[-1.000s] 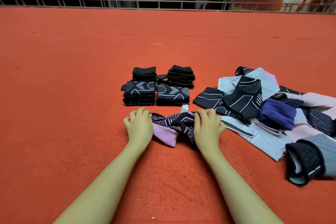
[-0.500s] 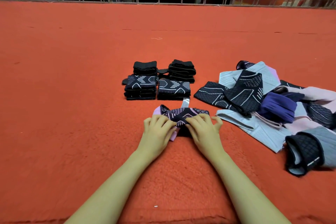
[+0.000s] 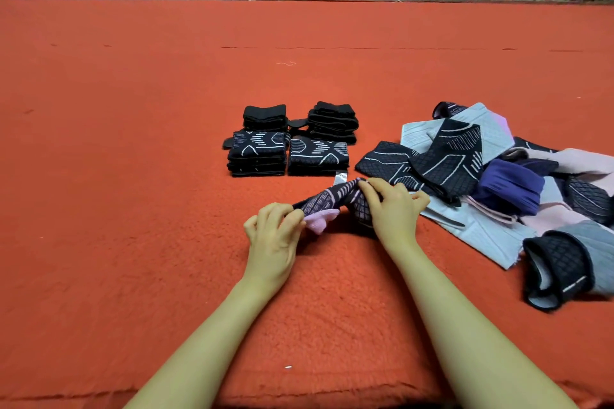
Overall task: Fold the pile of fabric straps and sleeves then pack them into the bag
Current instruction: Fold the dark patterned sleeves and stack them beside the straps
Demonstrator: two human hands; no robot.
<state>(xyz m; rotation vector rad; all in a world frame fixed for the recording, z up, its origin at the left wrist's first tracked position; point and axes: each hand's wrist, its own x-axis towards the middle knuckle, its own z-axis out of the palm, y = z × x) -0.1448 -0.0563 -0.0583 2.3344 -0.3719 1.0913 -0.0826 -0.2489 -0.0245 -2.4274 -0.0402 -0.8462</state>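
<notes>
Two hands on one sleeve [image 3: 335, 206], dark w/ pink lining, just in front of the folded stacks [image 3: 289, 149]. Long axis runs left-near to right-far. Left hand [image 3: 275, 236] pinches the pink near end; right hand [image 3: 392, 209] grips the far end, nearer the unfolded pile [image 3: 498, 183]. Both forearms low over the carpet [image 3: 133, 176]. Bag not in view.

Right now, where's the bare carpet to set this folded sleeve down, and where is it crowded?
Bare carpet lies left of the four folded stacks and in front of them beside the left hand. Beyond the stacks it is bare too. Crowded: the unfolded pile to the right, close beside the right hand.
</notes>
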